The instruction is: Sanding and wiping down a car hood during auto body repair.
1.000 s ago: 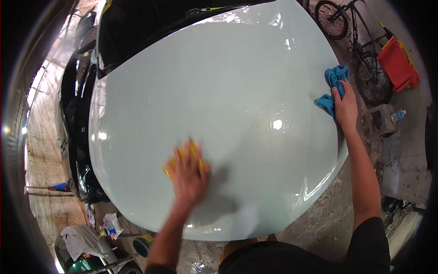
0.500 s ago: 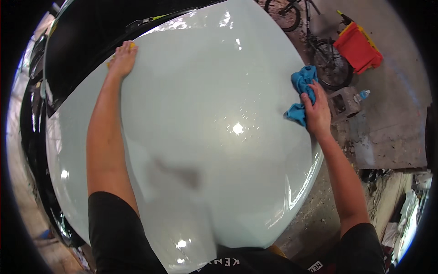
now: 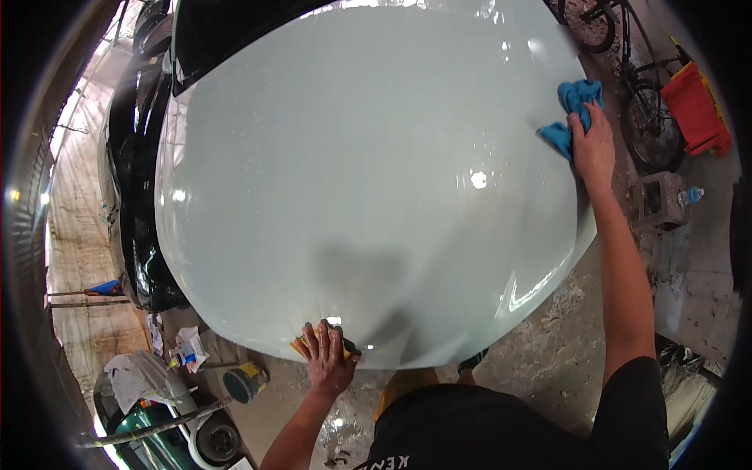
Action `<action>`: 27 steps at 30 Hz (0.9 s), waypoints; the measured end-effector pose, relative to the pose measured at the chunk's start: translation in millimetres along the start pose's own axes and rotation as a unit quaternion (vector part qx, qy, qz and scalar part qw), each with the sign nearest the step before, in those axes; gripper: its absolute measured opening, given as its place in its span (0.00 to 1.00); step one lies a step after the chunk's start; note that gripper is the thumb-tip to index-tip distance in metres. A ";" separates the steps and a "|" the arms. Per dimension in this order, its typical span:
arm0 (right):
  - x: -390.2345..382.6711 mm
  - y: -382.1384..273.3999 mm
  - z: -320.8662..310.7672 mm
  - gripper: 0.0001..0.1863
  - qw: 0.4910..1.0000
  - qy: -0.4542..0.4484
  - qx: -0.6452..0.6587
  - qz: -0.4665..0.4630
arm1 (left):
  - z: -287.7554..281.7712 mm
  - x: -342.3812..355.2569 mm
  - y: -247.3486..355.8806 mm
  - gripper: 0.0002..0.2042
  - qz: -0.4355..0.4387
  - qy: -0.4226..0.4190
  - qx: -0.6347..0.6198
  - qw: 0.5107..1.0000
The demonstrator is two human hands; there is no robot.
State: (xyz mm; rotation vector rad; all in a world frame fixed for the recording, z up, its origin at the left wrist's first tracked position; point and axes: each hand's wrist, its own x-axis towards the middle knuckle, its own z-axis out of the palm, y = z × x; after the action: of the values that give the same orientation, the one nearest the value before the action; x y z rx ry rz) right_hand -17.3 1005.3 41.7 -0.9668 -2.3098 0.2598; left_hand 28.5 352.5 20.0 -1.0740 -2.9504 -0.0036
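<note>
A broad, glossy, pale car hood [image 3: 352, 157] fills most of the view, with water drops on parts of it. My left hand [image 3: 329, 364] is at the hood's near edge, its fingers bent over a yellow sponge [image 3: 299, 345] with a dark part that lies against the paint. The sponge's middle is covered by my fingers. Over at the right edge of the hood, my right hand [image 3: 594, 153] grips a crumpled blue cloth [image 3: 578, 94]. Part of the cloth hangs to the left and touches the hood.
A dark windshield [image 3: 223, 35] borders the hood at the far left, and a black car [image 3: 141, 172] stands beyond. On the right are a bicycle [image 3: 650, 129], a red-and-yellow bag [image 3: 693, 110] and a hollow block [image 3: 659, 202] beside a bottle [image 3: 695, 195]. A bucket [image 3: 245, 382] stands near left.
My left hand has drawn the sponge from near the windshield down to the hood's near edge. The right hand still holds the cloth on the right edge. The whole view has shifted.
</note>
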 end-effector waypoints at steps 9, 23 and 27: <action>-17.3 3.7 -21.7 0.23 0.999 -0.015 -0.039 0.005 | -74.3 474.8 -42.1 0.34 0.073 0.077 -0.021 0.994; -17.1 -1.2 -11.4 0.24 1.000 -0.016 -0.012 0.012 | -76.3 638.5 -60.9 0.33 0.060 0.066 -0.046 0.995; -1.2 5.1 -13.2 0.24 1.000 -0.006 0.014 -0.008 | -77.5 445.9 -26.6 0.33 0.100 0.087 -0.030 0.991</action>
State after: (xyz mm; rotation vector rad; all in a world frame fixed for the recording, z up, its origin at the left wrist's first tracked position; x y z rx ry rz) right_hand -5.6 1007.4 49.6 -0.9351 -2.3179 0.2913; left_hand -330.0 618.6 98.5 -1.3012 -2.6932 -0.1775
